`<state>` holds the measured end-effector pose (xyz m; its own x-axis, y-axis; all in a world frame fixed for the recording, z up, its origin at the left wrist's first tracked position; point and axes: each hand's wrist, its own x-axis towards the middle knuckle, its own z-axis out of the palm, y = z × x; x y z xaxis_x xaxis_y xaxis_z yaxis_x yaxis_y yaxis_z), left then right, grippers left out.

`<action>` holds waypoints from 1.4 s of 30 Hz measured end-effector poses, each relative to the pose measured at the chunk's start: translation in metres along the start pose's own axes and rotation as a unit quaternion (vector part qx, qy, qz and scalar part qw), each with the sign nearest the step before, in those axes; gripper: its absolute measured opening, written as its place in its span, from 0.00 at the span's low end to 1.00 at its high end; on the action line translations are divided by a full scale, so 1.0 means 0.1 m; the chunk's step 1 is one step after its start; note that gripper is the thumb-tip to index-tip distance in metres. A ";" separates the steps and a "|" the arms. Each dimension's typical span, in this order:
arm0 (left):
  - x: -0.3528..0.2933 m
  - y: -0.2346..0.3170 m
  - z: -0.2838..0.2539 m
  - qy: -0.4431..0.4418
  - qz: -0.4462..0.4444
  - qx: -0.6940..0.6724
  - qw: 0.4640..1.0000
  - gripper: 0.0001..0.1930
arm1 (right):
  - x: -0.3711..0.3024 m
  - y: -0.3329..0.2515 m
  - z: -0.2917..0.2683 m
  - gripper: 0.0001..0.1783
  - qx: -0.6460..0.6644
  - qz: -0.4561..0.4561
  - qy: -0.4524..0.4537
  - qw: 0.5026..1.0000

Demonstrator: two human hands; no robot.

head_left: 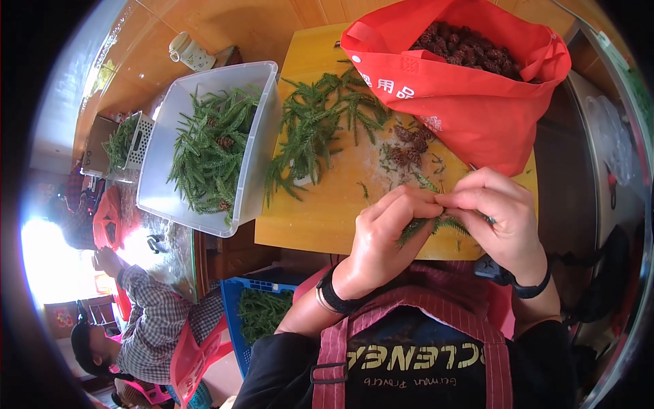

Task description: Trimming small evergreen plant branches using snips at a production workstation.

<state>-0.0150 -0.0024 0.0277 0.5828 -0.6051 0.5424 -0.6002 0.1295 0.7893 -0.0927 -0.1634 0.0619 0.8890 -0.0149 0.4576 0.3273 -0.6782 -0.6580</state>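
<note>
Over the near edge of the yellow board (313, 221), both hands meet at a green artificial pine sprig (451, 223). My left hand (395, 221) is closed around its stem, with needles poking out below the fingers. The fingertips of my right hand (501, 211) pinch the sprig close to the left thumb. What lies right between the fingertips is hidden. Just beyond the hands, several brown pine cones (411, 144) sit among green scraps and pale dust. More pine sprigs (310, 126) are spread on the board, left of the cones.
A red bag (477, 112) full of pine cones (470, 51) stands at the back right. At left, a clear plastic bin (256, 153) holds sprigs with cones. Below it is a blue crate (235, 320) of greenery. A person in a checked shirt (153, 327) works at far left.
</note>
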 end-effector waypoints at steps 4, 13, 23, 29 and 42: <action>-0.02 -0.05 -0.04 -0.008 -0.029 -0.028 0.999 0.10 | -0.01 -0.04 -0.12 0.20 0.075 0.044 -0.052 0.995; -0.06 -0.23 -0.19 -0.092 -0.139 -0.380 0.910 0.08 | -0.84 0.60 -0.27 0.27 -0.198 0.251 -0.091 0.943; -0.04 -0.23 -0.27 -0.119 -0.137 -0.492 0.851 0.08 | -0.99 0.99 -0.29 0.27 -0.114 0.298 -0.049 0.947; -0.05 -0.30 -0.29 -0.112 -0.122 -0.524 0.835 0.08 | -0.97 0.99 -0.36 0.22 -0.111 0.344 -0.085 0.929; -0.04 -0.34 -0.29 -0.170 -0.103 -0.550 0.811 0.07 | -0.78 0.34 -0.62 0.07 0.068 0.316 -0.057 0.945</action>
<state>0.0187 0.0182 0.0068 0.3126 -0.8603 0.4028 0.4510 0.5076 0.7341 -0.1706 -0.2310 0.0406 0.9466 -0.3015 -0.1144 -0.2495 -0.4599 -0.8522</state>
